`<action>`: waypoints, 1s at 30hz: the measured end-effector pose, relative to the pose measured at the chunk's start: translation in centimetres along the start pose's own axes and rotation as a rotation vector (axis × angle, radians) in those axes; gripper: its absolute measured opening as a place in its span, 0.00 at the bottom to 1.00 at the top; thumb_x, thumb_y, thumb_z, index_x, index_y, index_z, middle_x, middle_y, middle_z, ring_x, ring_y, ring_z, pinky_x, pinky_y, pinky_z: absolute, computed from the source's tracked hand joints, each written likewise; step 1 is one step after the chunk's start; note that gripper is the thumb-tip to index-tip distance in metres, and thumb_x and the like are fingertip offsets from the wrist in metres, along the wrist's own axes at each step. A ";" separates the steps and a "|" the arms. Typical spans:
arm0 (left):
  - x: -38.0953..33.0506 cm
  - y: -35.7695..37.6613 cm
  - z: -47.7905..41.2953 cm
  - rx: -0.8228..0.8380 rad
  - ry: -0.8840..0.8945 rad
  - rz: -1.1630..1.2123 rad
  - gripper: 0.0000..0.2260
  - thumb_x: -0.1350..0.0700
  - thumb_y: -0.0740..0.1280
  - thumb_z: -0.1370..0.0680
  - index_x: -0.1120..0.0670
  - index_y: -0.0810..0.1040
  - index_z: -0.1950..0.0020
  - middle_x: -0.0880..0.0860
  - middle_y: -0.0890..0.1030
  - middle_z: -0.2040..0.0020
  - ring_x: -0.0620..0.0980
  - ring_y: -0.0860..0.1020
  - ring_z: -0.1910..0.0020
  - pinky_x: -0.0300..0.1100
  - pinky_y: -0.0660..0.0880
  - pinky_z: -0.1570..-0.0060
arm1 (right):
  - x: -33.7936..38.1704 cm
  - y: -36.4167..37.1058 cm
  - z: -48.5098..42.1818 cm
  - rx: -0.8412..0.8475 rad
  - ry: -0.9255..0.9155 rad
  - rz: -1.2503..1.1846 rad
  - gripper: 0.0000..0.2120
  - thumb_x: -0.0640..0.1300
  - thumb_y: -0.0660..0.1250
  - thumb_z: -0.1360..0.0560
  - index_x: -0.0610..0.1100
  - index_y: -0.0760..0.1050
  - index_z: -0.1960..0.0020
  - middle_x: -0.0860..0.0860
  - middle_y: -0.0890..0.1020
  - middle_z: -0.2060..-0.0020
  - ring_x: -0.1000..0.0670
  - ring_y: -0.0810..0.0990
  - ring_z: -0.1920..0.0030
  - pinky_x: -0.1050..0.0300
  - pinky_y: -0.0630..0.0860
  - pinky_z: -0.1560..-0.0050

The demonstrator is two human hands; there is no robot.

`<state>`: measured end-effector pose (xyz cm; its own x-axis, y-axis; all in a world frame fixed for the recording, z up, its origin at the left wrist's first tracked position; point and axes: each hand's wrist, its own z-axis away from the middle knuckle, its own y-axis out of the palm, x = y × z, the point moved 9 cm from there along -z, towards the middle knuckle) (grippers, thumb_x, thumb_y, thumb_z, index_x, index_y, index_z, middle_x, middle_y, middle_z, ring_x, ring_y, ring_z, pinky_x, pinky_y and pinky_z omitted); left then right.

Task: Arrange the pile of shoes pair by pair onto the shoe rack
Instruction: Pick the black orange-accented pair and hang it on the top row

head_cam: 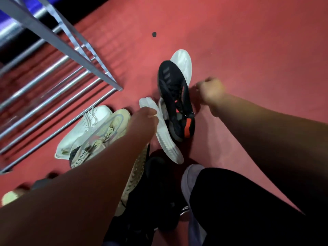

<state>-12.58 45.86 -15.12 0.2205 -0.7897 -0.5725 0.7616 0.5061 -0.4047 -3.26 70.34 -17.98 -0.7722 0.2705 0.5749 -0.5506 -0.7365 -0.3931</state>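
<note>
Left hand (147, 116) grips the white sneaker (165, 139) by its sole edge, down on the red floor (248, 50) beside the shoe rack (71, 50). Right hand (211, 91) is curled by the black sneaker (174, 96), too blurry to tell if it's holding anything. They look light and squishy, so I'd grab the heel collar.
</note>
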 end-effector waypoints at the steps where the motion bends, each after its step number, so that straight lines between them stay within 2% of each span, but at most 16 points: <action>1: 0.8 -1.5 0.4 -0.093 -0.022 -0.087 0.08 0.56 0.65 0.27 0.50 0.81 0.50 0.50 0.84 0.57 0.50 0.82 0.59 0.42 0.77 0.59 | -1.2 0.3 0.2 0.057 0.049 0.021 0.05 0.42 0.71 0.28 0.40 0.79 0.55 0.45 0.82 0.63 0.45 0.80 0.68 0.55 0.76 0.70; 3: 2.5 -4.0 1.4 -0.234 -0.059 -0.235 0.08 0.54 0.65 0.24 0.48 0.82 0.48 0.48 0.83 0.54 0.52 0.80 0.54 0.43 0.73 0.55 | -3.9 2.7 1.8 0.283 0.176 0.016 0.12 0.52 0.73 0.24 0.43 0.80 0.50 0.48 0.83 0.58 0.46 0.80 0.64 0.57 0.78 0.64; 5: 4.6 -6.1 2.3 -0.300 -0.120 -0.204 0.09 0.53 0.66 0.23 0.46 0.81 0.44 0.48 0.83 0.53 0.53 0.80 0.53 0.45 0.74 0.52 | -5.7 5.1 3.4 0.434 0.196 0.076 0.16 0.55 0.74 0.25 0.46 0.82 0.44 0.50 0.87 0.51 0.44 0.85 0.54 0.51 0.78 0.50; 7: 7.0 -8.3 3.3 -0.365 -0.175 -0.185 0.08 0.54 0.65 0.22 0.45 0.79 0.45 0.49 0.83 0.53 0.54 0.81 0.56 0.46 0.77 0.55 | -6.0 6.4 3.7 0.437 0.128 0.108 0.14 0.47 0.77 0.27 0.45 0.83 0.44 0.47 0.88 0.50 0.42 0.87 0.51 0.45 0.81 0.45; 9: 8.6 -9.9 4.0 -0.386 -0.158 -0.223 0.09 0.55 0.64 0.23 0.45 0.78 0.47 0.50 0.83 0.52 0.53 0.81 0.58 0.45 0.77 0.59 | -5.6 7.1 4.3 0.453 0.106 0.038 0.10 0.40 0.75 0.27 0.43 0.84 0.46 0.42 0.88 0.50 0.41 0.86 0.57 0.49 0.84 0.53; 10: 8.9 -10.1 4.2 -0.374 -0.135 -0.261 0.10 0.56 0.64 0.24 0.45 0.79 0.46 0.50 0.83 0.51 0.53 0.81 0.57 0.44 0.76 0.59 | -5.3 7.1 4.6 0.465 0.107 -0.011 0.10 0.38 0.74 0.27 0.41 0.84 0.46 0.39 0.87 0.49 0.41 0.85 0.57 0.49 0.83 0.53; 13: 8.3 -9.7 4.5 -0.288 -0.017 -0.427 0.12 0.58 0.66 0.24 0.47 0.82 0.44 0.50 0.81 0.46 0.53 0.79 0.48 0.44 0.75 0.49 | -4.1 7.3 4.6 0.492 0.102 -0.173 0.21 0.37 0.73 0.33 0.34 0.82 0.41 0.32 0.83 0.42 0.30 0.83 0.45 0.35 0.79 0.37; 14: 8.0 -9.4 4.6 -0.253 0.014 -0.475 0.12 0.59 0.66 0.24 0.48 0.83 0.44 0.50 0.80 0.43 0.54 0.79 0.46 0.45 0.75 0.46 | -3.5 7.6 4.8 0.509 0.096 -0.225 0.24 0.37 0.72 0.35 0.34 0.81 0.39 0.32 0.83 0.41 0.29 0.82 0.43 0.34 0.77 0.35; 16: 7.7 -8.8 4.9 -0.198 0.072 -0.563 0.13 0.60 0.65 0.25 0.48 0.83 0.44 0.50 0.78 0.40 0.56 0.78 0.42 0.48 0.76 0.43 | -2.2 8.5 5.5 0.550 0.104 -0.303 0.20 0.37 0.69 0.31 0.36 0.81 0.40 0.37 0.86 0.45 0.36 0.85 0.47 0.40 0.81 0.38; 17: 7.8 -8.5 5.0 -0.177 0.092 -0.600 0.14 0.59 0.65 0.25 0.48 0.83 0.44 0.50 0.77 0.39 0.56 0.77 0.41 0.49 0.75 0.43 | -1.6 9.1 6.1 0.586 0.113 -0.329 0.15 0.36 0.66 0.27 0.38 0.82 0.42 0.40 0.88 0.50 0.41 0.87 0.52 0.46 0.83 0.43; 19: 8.6 -8.2 5.5 -0.159 0.101 -0.686 0.14 0.56 0.65 0.25 0.49 0.82 0.41 0.49 0.75 0.35 0.56 0.74 0.36 0.50 0.73 0.39 | -0.6 10.6 7.5 0.667 0.154 -0.375 0.11 0.37 0.62 0.21 0.40 0.82 0.44 0.45 0.88 0.56 0.47 0.88 0.57 0.54 0.85 0.53; 22: 10.4 -8.8 6.5 -0.158 0.083 -0.829 0.16 0.47 0.63 0.21 0.47 0.80 0.35 0.47 0.69 0.27 0.56 0.63 0.26 0.56 0.63 0.27 | -0.3 12.9 9.7 0.749 0.199 -0.352 0.12 0.39 0.62 0.20 0.39 0.84 0.47 0.45 0.88 0.55 0.48 0.88 0.57 0.53 0.86 0.52; 24: 12.1 -9.0 7.3 -0.085 0.094 -0.925 0.21 0.45 0.59 0.18 0.43 0.72 0.26 0.41 0.58 0.19 0.57 0.52 0.20 0.60 0.52 0.21 | -1.4 14.5 11.0 0.783 0.248 -0.323 0.13 0.39 0.61 0.19 0.39 0.85 0.50 0.45 0.88 0.55 0.48 0.88 0.57 0.54 0.85 0.51; 26: 13.8 -9.2 8.2 -0.026 0.084 -1.011 0.26 0.47 0.56 0.17 0.40 0.57 0.18 0.36 0.45 0.17 0.59 0.44 0.17 0.61 0.43 0.21 | -2.9 15.8 12.4 0.798 0.303 -0.284 0.13 0.41 0.61 0.19 0.40 0.84 0.49 0.45 0.88 0.56 0.47 0.88 0.59 0.53 0.86 0.55; 28: 15.4 -10.2 8.9 -0.048 -0.017 -0.992 0.34 0.53 0.58 0.20 0.40 0.47 0.17 0.36 0.37 0.18 0.59 0.39 0.18 0.61 0.41 0.21 | -4.0 16.7 13.5 0.786 0.330 -0.249 0.12 0.43 0.60 0.19 0.40 0.82 0.47 0.46 0.87 0.57 0.47 0.87 0.61 0.54 0.84 0.58; 30: 16.6 -11.7 9.6 -0.109 -0.161 -0.887 0.39 0.57 0.61 0.24 0.39 0.47 0.18 0.37 0.35 0.19 0.57 0.38 0.18 0.60 0.42 0.21 | -4.5 17.1 13.4 0.727 0.330 -0.240 0.12 0.43 0.61 0.21 0.40 0.81 0.44 0.45 0.86 0.56 0.45 0.86 0.60 0.54 0.84 0.57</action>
<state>-12.01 23.49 -13.03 -0.3306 -0.9400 0.0849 0.6327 -0.2874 -0.7191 -4.92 48.22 -17.70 -0.7756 0.5555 0.2997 -0.4576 -0.8219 0.3393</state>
